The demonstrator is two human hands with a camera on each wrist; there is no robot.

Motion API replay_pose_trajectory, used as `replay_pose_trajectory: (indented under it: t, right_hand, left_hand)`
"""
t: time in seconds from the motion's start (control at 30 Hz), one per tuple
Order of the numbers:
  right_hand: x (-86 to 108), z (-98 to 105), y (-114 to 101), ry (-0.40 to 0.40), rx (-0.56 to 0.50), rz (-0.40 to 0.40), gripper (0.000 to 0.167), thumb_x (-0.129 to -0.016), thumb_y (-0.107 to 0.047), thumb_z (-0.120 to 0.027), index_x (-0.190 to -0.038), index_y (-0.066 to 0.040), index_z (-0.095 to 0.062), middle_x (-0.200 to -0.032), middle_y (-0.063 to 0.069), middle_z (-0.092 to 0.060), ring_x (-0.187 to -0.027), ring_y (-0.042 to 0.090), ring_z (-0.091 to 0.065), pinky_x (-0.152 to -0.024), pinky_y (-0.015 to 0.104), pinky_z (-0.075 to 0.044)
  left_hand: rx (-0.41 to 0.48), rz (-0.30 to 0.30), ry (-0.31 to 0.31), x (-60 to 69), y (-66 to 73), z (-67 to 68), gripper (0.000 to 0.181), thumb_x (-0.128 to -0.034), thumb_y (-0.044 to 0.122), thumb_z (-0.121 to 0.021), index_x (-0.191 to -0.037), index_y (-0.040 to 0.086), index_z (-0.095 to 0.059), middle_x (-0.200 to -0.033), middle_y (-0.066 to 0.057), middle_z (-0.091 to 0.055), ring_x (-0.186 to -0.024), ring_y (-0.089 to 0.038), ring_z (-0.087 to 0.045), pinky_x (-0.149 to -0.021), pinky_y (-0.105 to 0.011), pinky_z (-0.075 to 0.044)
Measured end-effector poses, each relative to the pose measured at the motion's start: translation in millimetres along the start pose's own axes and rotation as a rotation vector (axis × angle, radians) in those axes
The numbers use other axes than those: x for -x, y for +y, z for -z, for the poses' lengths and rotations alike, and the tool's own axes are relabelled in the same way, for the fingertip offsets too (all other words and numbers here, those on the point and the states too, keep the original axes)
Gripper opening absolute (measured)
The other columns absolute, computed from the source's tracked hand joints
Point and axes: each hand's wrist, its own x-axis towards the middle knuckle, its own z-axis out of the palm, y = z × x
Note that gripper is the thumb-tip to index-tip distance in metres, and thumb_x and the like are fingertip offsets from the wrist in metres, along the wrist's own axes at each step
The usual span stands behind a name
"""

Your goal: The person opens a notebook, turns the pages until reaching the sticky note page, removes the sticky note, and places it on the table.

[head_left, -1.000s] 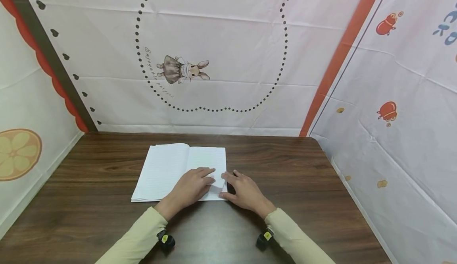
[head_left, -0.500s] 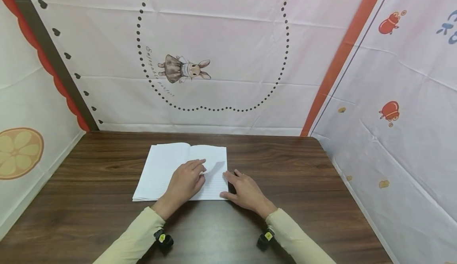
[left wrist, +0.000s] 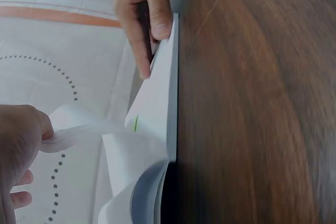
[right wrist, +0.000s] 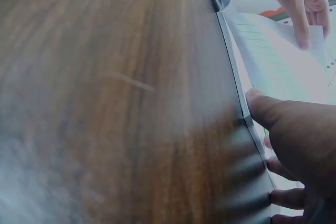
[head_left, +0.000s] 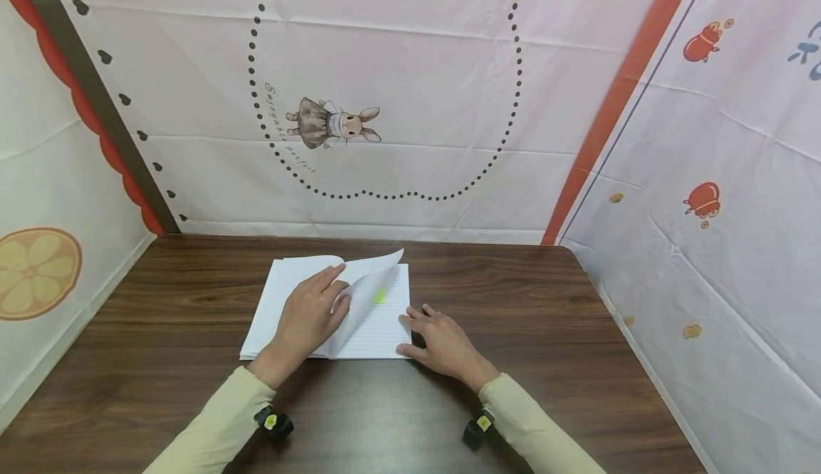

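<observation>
An open notebook (head_left: 385, 335) with lined white pages lies on the table. Between thumb and fingers my left hand (head_left: 308, 315) pinches a page (head_left: 367, 289), which curves up and leans leftward over the spine. In the left wrist view, the raised page (left wrist: 79, 132) runs from the left hand's grip. Under it, a small yellow-green sticky note (head_left: 380, 295) shows on the right-hand side. My right hand (head_left: 444, 338) rests at the notebook's right edge, its thumb touching the lower right corner. The right wrist view shows that thumb (right wrist: 265, 109) on the edge.
The dark wood-grain table (head_left: 526, 303) extends around the notebook on every side. Behind it hangs a white printed cloth (head_left: 436, 103) with a rabbit figure and dotted line. Similar cloths close off the left and right sides.
My left hand has moved leftward, raising the page and bending it over toward the spine. The sticky note beneath has come into sight. The right hand has stayed in place.
</observation>
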Motion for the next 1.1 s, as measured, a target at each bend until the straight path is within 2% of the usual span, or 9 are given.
replay_pose_trajectory:
  t: [0.17, 0.3, 0.47, 0.87, 1.1]
  right_hand:
    - [0.4, -0.4, 0.8, -0.002, 0.010, 0.006, 0.062, -0.098, -0.056, -0.061, -0.148, -0.019, -0.057, -0.154, 0.005, -0.052, -0.144, 0.037, -0.045, -0.115, 0.055, -0.041]
    - [0.6, -0.2, 0.5, -0.008, 0.023, 0.008, 0.062, -0.099, -0.057, -0.059, -0.148, -0.020, -0.057, -0.155, 0.005, -0.051, -0.144, 0.037, -0.044, -0.114, 0.055, -0.041]
    - [1.2, 0.3, 0.0, -0.014, 0.037, 0.021, 0.063, -0.100, -0.058, -0.057, -0.149, -0.020, -0.055, -0.155, 0.006, -0.051, -0.144, 0.038, -0.044, -0.114, 0.055, -0.042]
    - [2.3, 0.0, -0.8, -0.027, 0.046, 0.025, 0.063, -0.101, -0.057, -0.056, -0.151, -0.019, -0.053, -0.157, 0.006, -0.049, -0.145, 0.038, -0.044, -0.117, 0.052, -0.039]
    - [2.9, 0.2, -0.8, -0.025, 0.031, 0.021, 0.063, -0.100, -0.057, -0.056, -0.151, -0.019, -0.053, -0.157, 0.006, -0.048, -0.145, 0.038, -0.043, -0.116, 0.053, -0.039]
  left_hand:
    - [-0.026, 0.010, 0.008, 6.2, -11.1, 9.2, 0.014, -0.0845, 0.012, -0.079, -0.095, 0.003, -0.075, -0.129, -0.020, -0.069, -0.115, -0.039, -0.068, -0.091, -0.054, -0.057]
    - [-0.030, 0.018, 0.038, 14.1, -21.6, 14.8, 0.014, -0.0831, 0.012, -0.078, -0.093, 0.002, -0.074, -0.127, -0.021, -0.069, -0.113, -0.040, -0.068, -0.091, -0.055, -0.057]
    - [-0.036, 0.062, 0.062, 24.4, -32.5, 21.6, 0.015, -0.0817, 0.010, -0.076, -0.092, -0.001, -0.074, -0.125, -0.020, -0.070, -0.112, -0.041, -0.068, -0.090, -0.056, -0.056]
    - [-0.059, 0.193, 0.022, 51.2, -52.8, 40.2, 0.021, -0.0803, 0.012, -0.075, -0.092, -0.004, -0.073, -0.123, -0.024, -0.070, -0.111, -0.044, -0.067, -0.085, -0.059, -0.056]
    - [-0.067, 0.274, -0.055, 69.2, -60.0, 47.3, 0.024, -0.0786, 0.014, -0.079, -0.093, -0.005, -0.072, -0.124, -0.028, -0.068, -0.111, -0.047, -0.065, -0.086, -0.062, -0.055]
